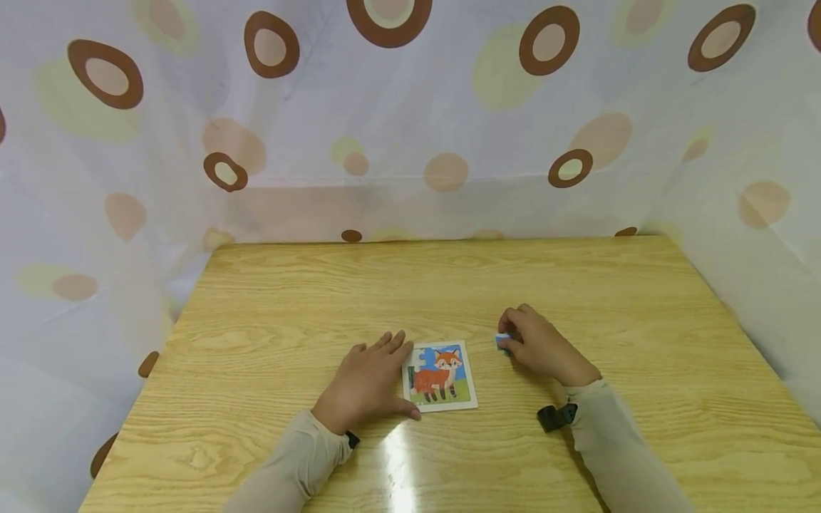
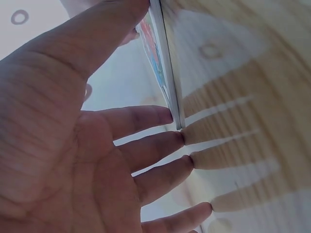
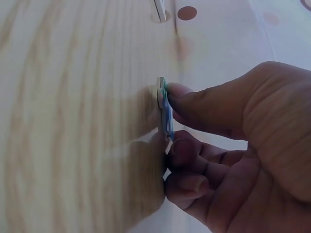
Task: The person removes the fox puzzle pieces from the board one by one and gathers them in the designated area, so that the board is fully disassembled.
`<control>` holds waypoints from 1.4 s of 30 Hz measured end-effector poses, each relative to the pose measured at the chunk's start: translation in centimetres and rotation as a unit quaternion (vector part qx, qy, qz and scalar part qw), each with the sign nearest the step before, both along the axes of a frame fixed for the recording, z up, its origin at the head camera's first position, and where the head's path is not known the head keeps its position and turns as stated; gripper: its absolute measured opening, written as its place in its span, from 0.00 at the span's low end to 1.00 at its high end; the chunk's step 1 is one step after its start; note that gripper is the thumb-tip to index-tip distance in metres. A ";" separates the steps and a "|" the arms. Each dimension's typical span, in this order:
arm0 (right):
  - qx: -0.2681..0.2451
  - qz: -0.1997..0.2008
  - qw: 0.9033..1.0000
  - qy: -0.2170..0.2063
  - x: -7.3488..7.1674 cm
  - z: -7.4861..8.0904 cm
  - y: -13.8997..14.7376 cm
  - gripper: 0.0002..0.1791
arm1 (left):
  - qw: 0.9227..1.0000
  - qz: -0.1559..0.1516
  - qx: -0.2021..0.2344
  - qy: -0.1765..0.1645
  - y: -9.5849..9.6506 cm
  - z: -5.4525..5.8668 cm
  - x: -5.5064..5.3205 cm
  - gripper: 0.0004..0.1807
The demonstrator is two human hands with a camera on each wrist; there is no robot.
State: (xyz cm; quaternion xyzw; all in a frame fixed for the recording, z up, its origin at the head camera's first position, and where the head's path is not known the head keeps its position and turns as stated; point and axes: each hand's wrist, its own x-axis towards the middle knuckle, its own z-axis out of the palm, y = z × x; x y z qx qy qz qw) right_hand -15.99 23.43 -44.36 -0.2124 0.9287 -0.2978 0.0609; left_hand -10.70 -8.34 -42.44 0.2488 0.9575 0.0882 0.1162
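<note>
A small square fox jigsaw puzzle in a white frame (image 1: 469,377) lies face up on the table, with a pale gap in its upper left part. My left hand (image 1: 368,385) lies along its left side, fingers extended, thumb at the lower edge. In the left wrist view those fingertips touch the tabletop beside the frame's edge (image 2: 167,63). To the right of the puzzle, my right hand (image 1: 541,342) pinches a blue puzzle piece (image 1: 503,342). The right wrist view shows this piece (image 3: 165,109) close against the tabletop, thumb on it and fingers curled at its end.
A light wood-grain table (image 1: 308,299) spreads around both hands. White curtain (image 1: 398,107) with brown and yellow rounded spots hangs behind the table and along its sides. A black wrist camera (image 1: 556,417) sticks out beside the right sleeve.
</note>
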 end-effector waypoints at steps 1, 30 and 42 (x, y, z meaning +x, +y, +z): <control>0.003 0.002 1.000 0.003 0.0 0.1 0.0 0.06 | 1.000 0.000 -0.002 0.001 0.0 0.0 -0.1 0.62; 0.000 0.106 0.994 0.035 -0.4 1.7 -5.7 0.09 | 1.000 0.000 -0.007 0.003 0.3 0.1 -0.4 0.63; -0.044 0.174 0.983 -0.037 0.1 1.7 -10.1 0.09 | 1.000 -0.003 -0.019 0.012 0.0 -0.3 -0.3 0.62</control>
